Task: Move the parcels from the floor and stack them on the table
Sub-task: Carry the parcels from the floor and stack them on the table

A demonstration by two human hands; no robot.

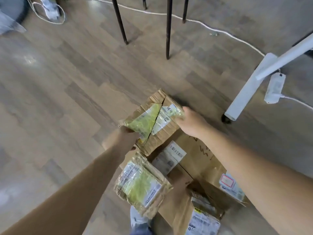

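The wood-look floor holds the whole batch, so the task looks to be at an early pick-up step, with nothing in view on the table yet. Only a white table leg shows at the right, and the tabletop is out of frame. A large flat carton lies lowest in the pile. At its far end sits the torn cardboard parcel, tilted, its top split and covered with yellow-green tape and labels. It is between the two hands, but I cannot tell whether it is clear of the carton beneath. Nearer the person lie a small taped parcel and a labelled parcel at the bottom edge, both waiting their turn. The next move, as I judge it, is to lift the torn parcel straight up, keep it level so the split top does not gape, and carry it right toward the table. Both arms reach forward and down, nearly straight. The left hand clasps the near left corner with its fingers tucked under and hidden. The right hand is clamped on the far right edge, its fingers curling over the side out of sight.
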